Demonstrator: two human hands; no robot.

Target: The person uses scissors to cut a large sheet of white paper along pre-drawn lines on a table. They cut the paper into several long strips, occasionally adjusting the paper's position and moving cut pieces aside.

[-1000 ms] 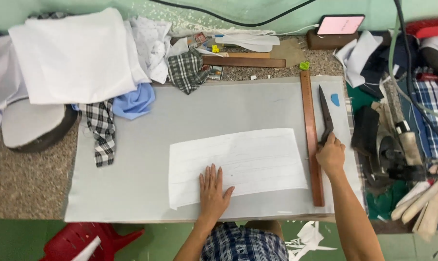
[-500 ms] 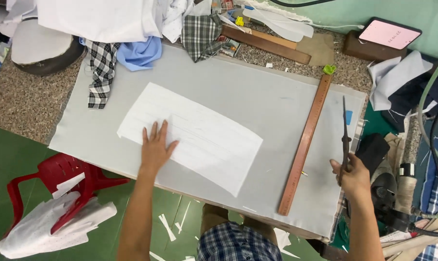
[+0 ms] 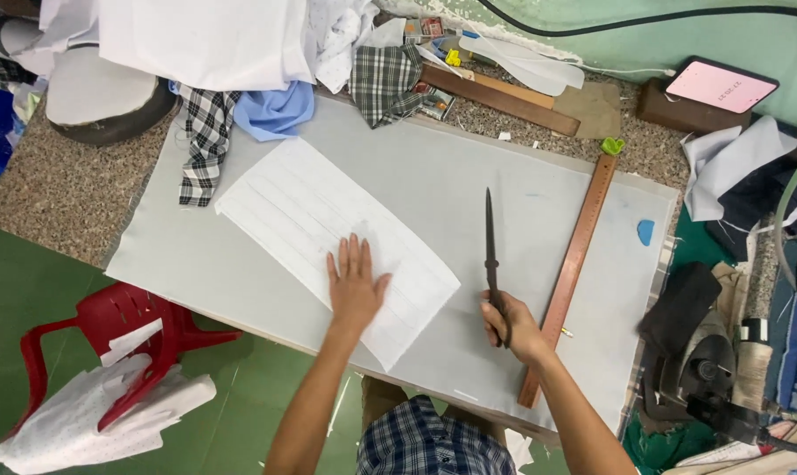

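My left hand (image 3: 356, 283) lies flat, fingers spread, on a white sheet of paper with faint fold lines (image 3: 328, 229). The sheet rests on a grey cloth (image 3: 433, 185) that covers the table. My right hand (image 3: 513, 327) grips the handles of dark scissors (image 3: 491, 255), whose closed blades point away from me, just right of the paper's near corner. A long wooden ruler (image 3: 570, 273) lies on the cloth right beside that hand.
White cloth (image 3: 205, 40), checked fabric (image 3: 382, 84) and blue fabric (image 3: 275, 110) pile at the back. A second wooden ruler (image 3: 499, 98), blue chalk (image 3: 646, 231), a phone (image 3: 719, 86), an iron (image 3: 702, 352) at the right. A red plastic chair (image 3: 125, 343) holds paper scraps.
My right hand brought the scissors from beyond the ruler at the right to the cloth near the paper. My left hand stays flat on the sheet. The camera view shifted.
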